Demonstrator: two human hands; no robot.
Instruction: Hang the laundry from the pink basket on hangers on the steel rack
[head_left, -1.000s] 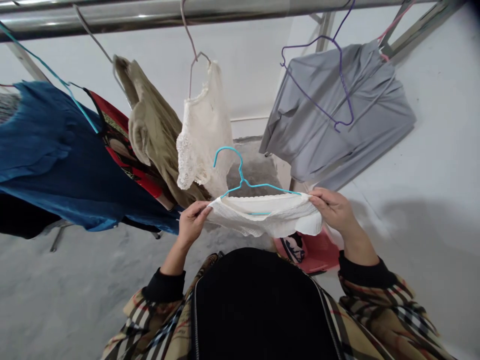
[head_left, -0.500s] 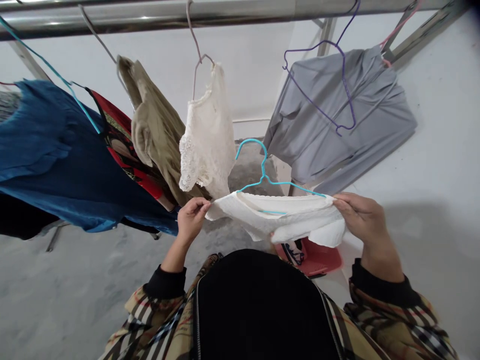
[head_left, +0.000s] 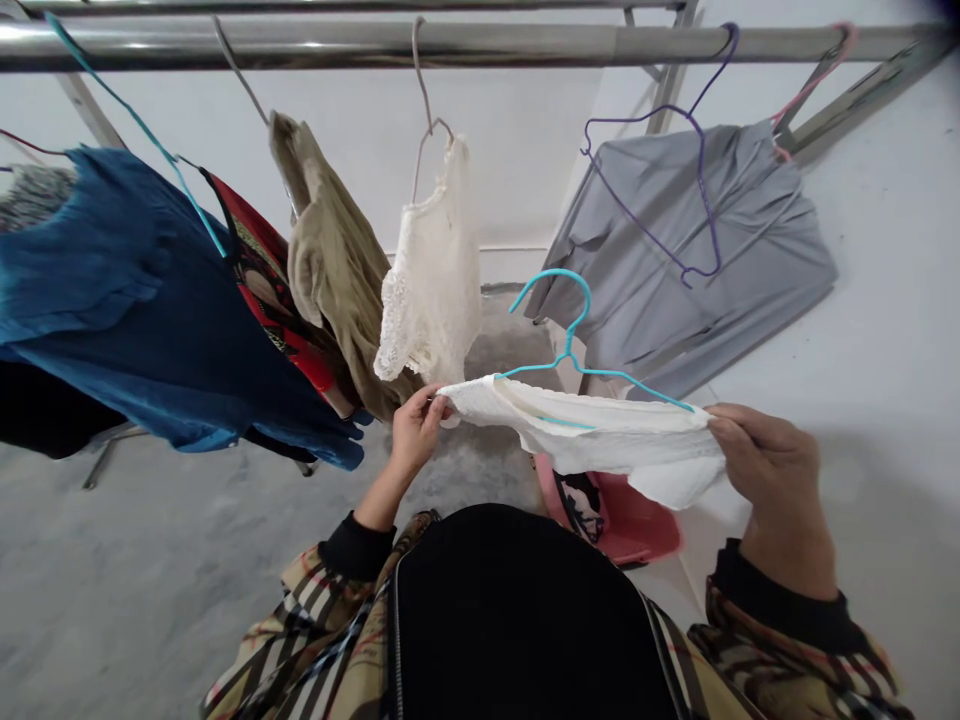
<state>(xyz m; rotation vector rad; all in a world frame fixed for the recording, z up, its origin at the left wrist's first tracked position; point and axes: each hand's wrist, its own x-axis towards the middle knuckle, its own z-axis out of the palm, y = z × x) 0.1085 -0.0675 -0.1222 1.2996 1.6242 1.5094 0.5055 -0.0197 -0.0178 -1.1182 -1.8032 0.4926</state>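
A white shirt [head_left: 600, 430] is stretched between my two hands, with a turquoise hanger [head_left: 568, 345] inside its neckline. The hanger's hook sticks up free, off the rail. My left hand [head_left: 416, 428] pinches one shoulder of the shirt, close below a hanging cream lace top [head_left: 431, 280]. At the other shoulder, by the hanger's right end, my right hand [head_left: 772, 460] grips the cloth between thumb and fingers. The lower part of the shirt hangs in folds and hides some of the hanger.
A steel rail [head_left: 315, 48] crosses the top, carrying a blue garment [head_left: 142, 300], a red patterned one [head_left: 259, 270], an olive one [head_left: 330, 260], a bare purple hanger [head_left: 701, 170] and a grey garment [head_left: 757, 230]. On the floor, a pink basin [head_left: 637, 515] holds dark-and-white cloth.
Both hands and the white shirt on its hanger have shifted right, and the right side has dipped lower. More of the rail shows as the view has moved.
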